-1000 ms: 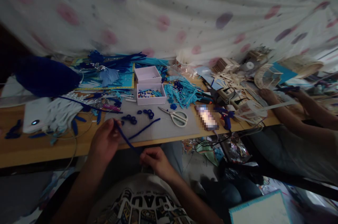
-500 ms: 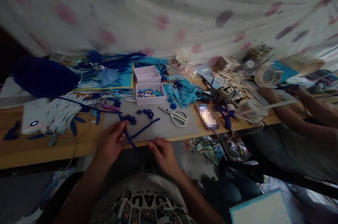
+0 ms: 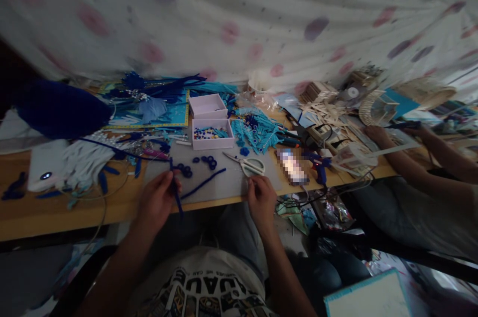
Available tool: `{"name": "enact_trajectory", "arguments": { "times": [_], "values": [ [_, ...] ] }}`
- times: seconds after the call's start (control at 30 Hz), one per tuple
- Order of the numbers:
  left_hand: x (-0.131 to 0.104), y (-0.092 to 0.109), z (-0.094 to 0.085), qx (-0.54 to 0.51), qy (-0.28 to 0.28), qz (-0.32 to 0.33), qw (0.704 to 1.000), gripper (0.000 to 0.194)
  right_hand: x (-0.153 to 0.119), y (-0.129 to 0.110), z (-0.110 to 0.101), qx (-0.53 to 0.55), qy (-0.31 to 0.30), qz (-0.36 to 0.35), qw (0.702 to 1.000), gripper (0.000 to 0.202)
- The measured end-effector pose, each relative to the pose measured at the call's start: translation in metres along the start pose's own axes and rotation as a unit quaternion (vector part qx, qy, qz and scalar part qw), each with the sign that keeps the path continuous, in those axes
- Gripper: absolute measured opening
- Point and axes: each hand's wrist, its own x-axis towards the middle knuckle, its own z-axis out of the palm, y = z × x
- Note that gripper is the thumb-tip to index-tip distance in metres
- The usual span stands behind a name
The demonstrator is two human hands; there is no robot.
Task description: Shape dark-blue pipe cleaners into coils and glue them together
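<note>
My left hand (image 3: 159, 197) is closed, pinching a dark blue pipe cleaner (image 3: 178, 201) at the front edge of the grey mat (image 3: 231, 192). One end sticks up above the fingers and the other hangs below. My right hand (image 3: 262, 202) has its fingers curled at the handles of the white-handled scissors (image 3: 251, 163), covering their near edge. The scissors lie flat with the blades pointing left. Another blue pipe cleaner (image 3: 205, 181) lies on the mat between my hands. Small coiled blue pieces (image 3: 185, 171) lie beyond it.
A white box of beads (image 3: 212, 142) stands behind the mat, its lid (image 3: 209, 104) behind it. Right are a phone (image 3: 292, 166), a blue glue gun (image 3: 319, 167) and wooden sticks (image 3: 324, 117). A co-worker's hands (image 3: 377, 135) work far right. White strips (image 3: 84, 162) lie left.
My right hand has moved right and forward, from the table edge to the scissors' handles. My left hand keeps the pipe cleaner, which now hangs more upright.
</note>
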Motion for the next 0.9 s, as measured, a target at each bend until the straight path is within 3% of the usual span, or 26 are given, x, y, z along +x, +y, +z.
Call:
{"name": "enact_trajectory", "arguments": {
  "times": [0.27,0.5,0.9],
  "values": [
    [0.009,-0.003,0.000,0.012,-0.040,0.026,0.999,0.045,0.000,0.004,0.013,-0.046,0.024,0.001,0.999,0.021],
    [0.011,-0.004,0.002,0.034,-0.050,0.042,0.997,0.047,-0.012,0.007,0.023,-0.092,0.053,-0.047,0.993,0.019],
    [0.009,-0.006,0.003,0.051,-0.047,0.063,0.996,0.039,-0.014,0.004,0.022,-0.076,0.041,-0.034,0.996,0.019]
  ]
}}
